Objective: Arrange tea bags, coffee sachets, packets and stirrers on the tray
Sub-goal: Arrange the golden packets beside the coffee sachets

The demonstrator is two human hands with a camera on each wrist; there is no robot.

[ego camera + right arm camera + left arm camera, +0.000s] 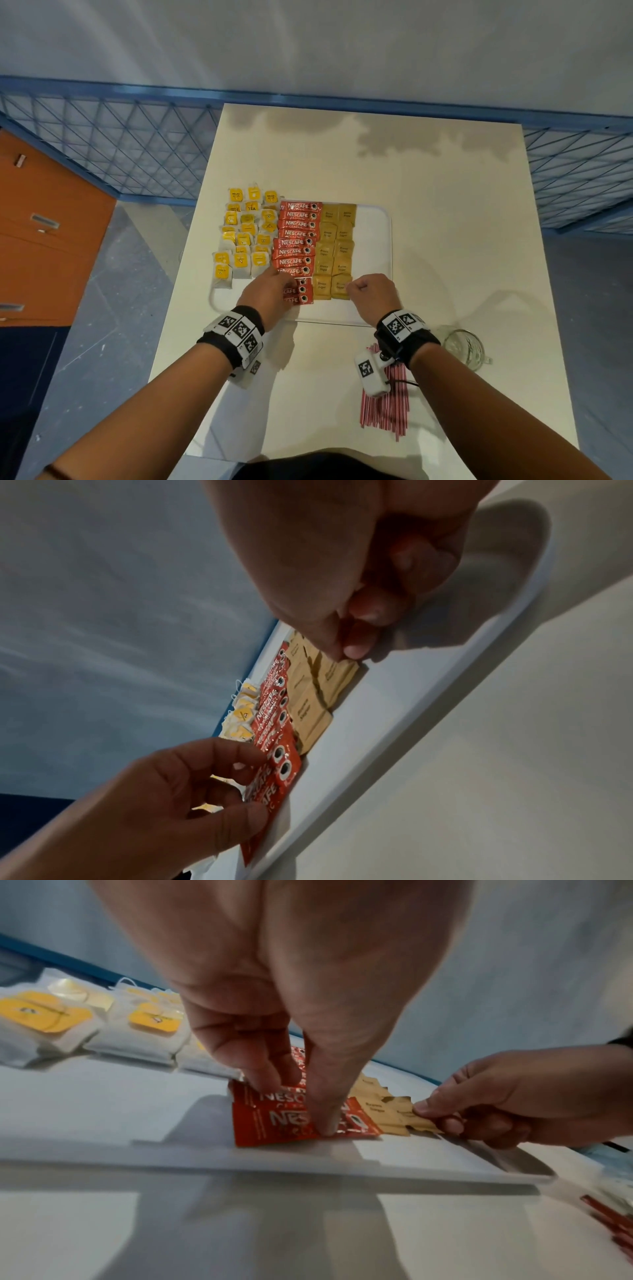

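A white tray (373, 240) holds several yellow-tagged tea bags (245, 240) on its left. A column of red coffee sachets (298, 233) fills the middle, with two columns of brown sugar packets (334, 246) beside it. My left hand (291, 291) presses its fingertips (322, 1123) on the nearest red sachets (260, 1123). My right hand (352, 287) pinches the right edge of the nearest brown sugar packet (407, 1118) between thumb and fingers (356, 650). Red-and-white striped stirrers (387, 411) lie on the table under my right wrist.
A glass mug (462, 346) stands on the table right of the stirrers. The tray's right third (411, 696) is bare white. A blue wire fence (137, 147) runs behind the table, and an orange cabinet (41, 240) stands on the left.
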